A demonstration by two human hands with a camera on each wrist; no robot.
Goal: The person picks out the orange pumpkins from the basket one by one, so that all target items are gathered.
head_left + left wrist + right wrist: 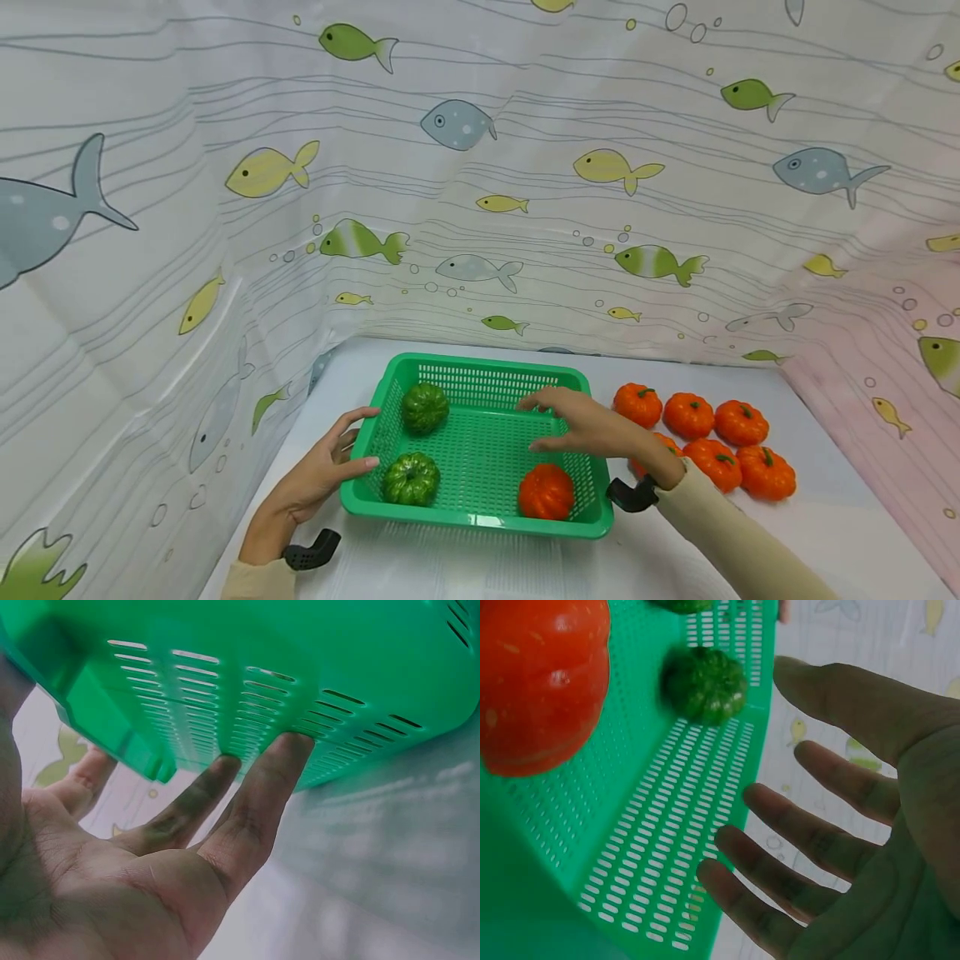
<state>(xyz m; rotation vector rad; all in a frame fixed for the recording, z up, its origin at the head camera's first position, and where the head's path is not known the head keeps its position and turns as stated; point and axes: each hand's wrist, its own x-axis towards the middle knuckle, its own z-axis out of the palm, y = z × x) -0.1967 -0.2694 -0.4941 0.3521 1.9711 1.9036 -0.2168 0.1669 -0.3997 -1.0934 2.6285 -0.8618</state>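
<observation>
A green plastic basket (480,523) with slotted walls stands on the table. Inside it are two small green pumpkins, one at the back left (425,407) and one at the front left (411,479), plus an orange pumpkin (546,492) at the front right. My left hand (321,467) is at the basket's left side, thumb and index finger at the rim; in the left wrist view, extended fingers (259,795) touch the outer wall. Over the basket's right part hovers my right hand (581,423), its fingers spread and holding nothing.
Several orange pumpkins (741,422) lie in two rows on the white table (817,533), right of the basket; my right forearm partly covers one. A fish-patterned curtain (480,317) encloses the table at the back and sides.
</observation>
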